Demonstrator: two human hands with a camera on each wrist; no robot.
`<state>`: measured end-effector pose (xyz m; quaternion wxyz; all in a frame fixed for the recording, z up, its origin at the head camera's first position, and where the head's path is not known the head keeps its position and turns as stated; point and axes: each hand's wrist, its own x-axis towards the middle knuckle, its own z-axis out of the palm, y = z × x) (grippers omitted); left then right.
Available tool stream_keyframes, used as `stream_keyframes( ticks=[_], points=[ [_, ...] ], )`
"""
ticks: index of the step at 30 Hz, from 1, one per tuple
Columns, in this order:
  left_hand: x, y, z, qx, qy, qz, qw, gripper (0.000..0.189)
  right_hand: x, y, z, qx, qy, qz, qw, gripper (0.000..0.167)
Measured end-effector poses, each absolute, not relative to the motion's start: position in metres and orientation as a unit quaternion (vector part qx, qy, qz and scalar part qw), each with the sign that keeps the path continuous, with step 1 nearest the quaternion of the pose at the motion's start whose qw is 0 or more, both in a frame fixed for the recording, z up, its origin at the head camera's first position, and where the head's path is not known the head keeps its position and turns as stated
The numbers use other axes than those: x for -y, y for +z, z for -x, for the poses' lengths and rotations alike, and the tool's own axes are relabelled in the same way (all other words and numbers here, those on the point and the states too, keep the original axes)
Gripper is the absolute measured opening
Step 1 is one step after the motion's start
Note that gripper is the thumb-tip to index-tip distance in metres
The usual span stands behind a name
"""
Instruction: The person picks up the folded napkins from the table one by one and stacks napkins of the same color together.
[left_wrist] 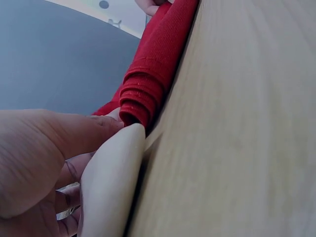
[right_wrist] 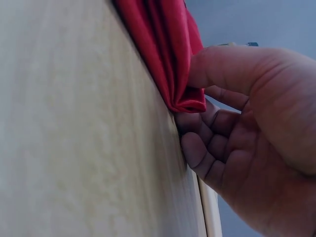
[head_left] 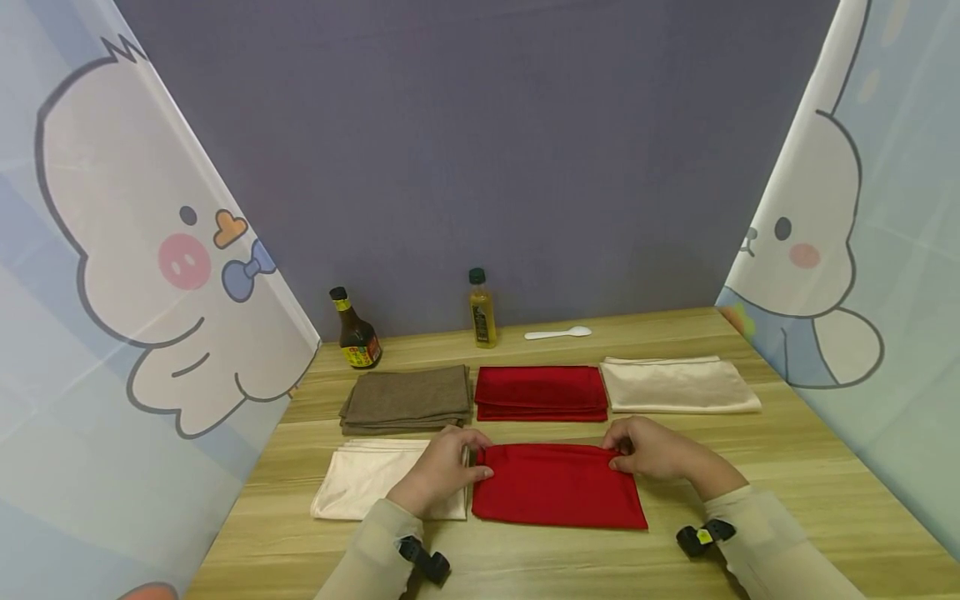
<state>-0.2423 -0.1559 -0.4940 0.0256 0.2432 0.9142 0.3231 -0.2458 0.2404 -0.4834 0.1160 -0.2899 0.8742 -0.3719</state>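
The folded, rectangular red fabric cloth [head_left: 558, 487] lies flat at the near side of the wood-grain worktop [head_left: 540, 567], between both hands. The left hand [head_left: 441, 468] pinches its far left corner between thumb and fingers; the right hand [head_left: 651, 450] pinches its far right corner likewise. A folded cream cloth [head_left: 363, 483] lies just beside the red cloth's left edge, partly below the left hand. Behind are, left to right, a folded brown cloth stack [head_left: 412, 396], a folded dark-red cloth stack [head_left: 540, 387] and a folded glossy cream cloth stack [head_left: 678, 387].
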Motion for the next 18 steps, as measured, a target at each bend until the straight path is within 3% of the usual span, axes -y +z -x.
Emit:
stream_keyframes(
  ticks=[7, 18],
  points=[
    [0.1550, -0.4950, 0.2421, -0.915, 0.318, -0.245, 0.023, 0.030, -0.2418, -0.4851, 0.2462, -0.865, -0.379, 0.311, 0.103, 0.014],
    [0.1539, -0.4931, 0.2406, -0.923, 0.292, -0.251, 0.016, 0.046, -0.2433, -0.4790, 0.2445, -0.857, -0.404, 0.316, 0.061, 0.015]
  ],
)
